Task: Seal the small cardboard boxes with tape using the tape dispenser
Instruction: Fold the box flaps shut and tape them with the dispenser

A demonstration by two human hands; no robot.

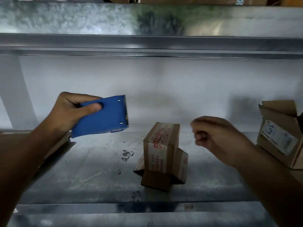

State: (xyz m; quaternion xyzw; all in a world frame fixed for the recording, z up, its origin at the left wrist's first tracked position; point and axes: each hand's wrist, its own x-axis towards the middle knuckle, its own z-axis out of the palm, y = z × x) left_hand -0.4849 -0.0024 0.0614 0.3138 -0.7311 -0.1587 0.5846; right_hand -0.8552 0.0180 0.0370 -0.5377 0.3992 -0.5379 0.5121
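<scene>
The left hand (72, 110) grips a blue tape dispenser (105, 118), thumb pressed on its flat side, toothed edge pointing right, held above the metal shelf (91, 169). The right hand (218, 140) is blurred, its fingers curled inward; whether it pinches anything cannot be told. Between the hands, a small cardboard box (159, 148) stands upright on the shelf, tape across its top and its lower flaps splayed outward. An open labelled carton (278, 136) sits far right.

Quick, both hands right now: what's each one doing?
Left hand: holding the blue tape dispenser.
Right hand: closed, fingers curled, nothing visible in it; blurred.
</scene>
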